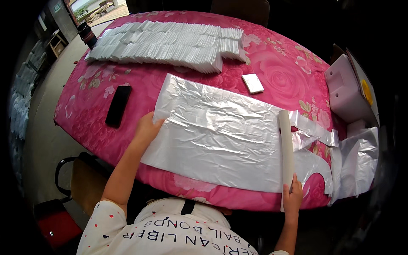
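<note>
A large silvery-white plastic bag (216, 131) lies flat and creased in front of me, its cut-out handle end (312, 129) to the right. At the bag's left edge rests my left hand (148, 129), thumb apart from the fingers and touching the plastic. My right hand (293, 196) is closed round the near end of a long, narrow, pale strip (287, 148). The strip lies across the bag near its handles, pointing away from me. Part of the right fingers is hidden behind it.
Stacks of folded white plastic (165, 44) line the far side of the pink floral tablecloth (280, 76). A small folded white packet (253, 83), a black phone (118, 106) and a dark bottle (86, 35) are about. At right stand a white foam box (346, 87) and more bags (357, 157).
</note>
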